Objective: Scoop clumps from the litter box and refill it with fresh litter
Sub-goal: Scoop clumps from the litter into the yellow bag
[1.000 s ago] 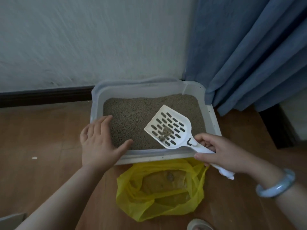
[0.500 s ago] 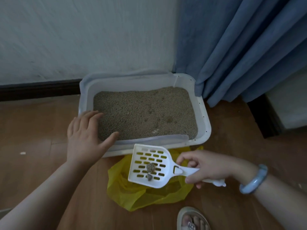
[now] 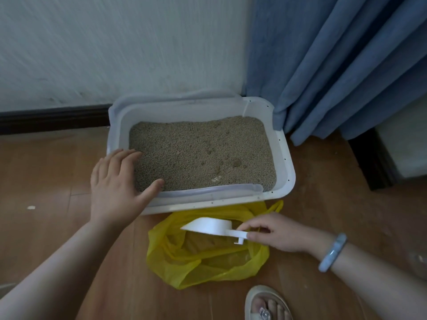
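A white litter box (image 3: pixel 285 162) full of tan litter (image 3: pixel 198 153) stands on the wooden floor against the wall. My left hand (image 3: pixel 116 185) lies flat on its near left corner, fingers apart, thumb on the rim. In front of the box an open yellow plastic bag (image 3: pixel 208 262) lies on the floor. My right hand (image 3: pixel 275 234) grips the handle of a white slotted scoop (image 3: pixel 208 226), which is turned on its side over the bag's mouth. No clumps show on the scoop.
A blue curtain (image 3: pixel 335 65) hangs at the right, touching the box's far right corner. A dark baseboard (image 3: pixel 53 118) runs along the white wall. A foot in a sandal (image 3: pixel 265 303) is at the bottom edge, near the bag.
The scoop came out of the litter box carrying clumps, moved down over the yellow bag, and has now tipped onto its side. My left hand stayed on the box corner.
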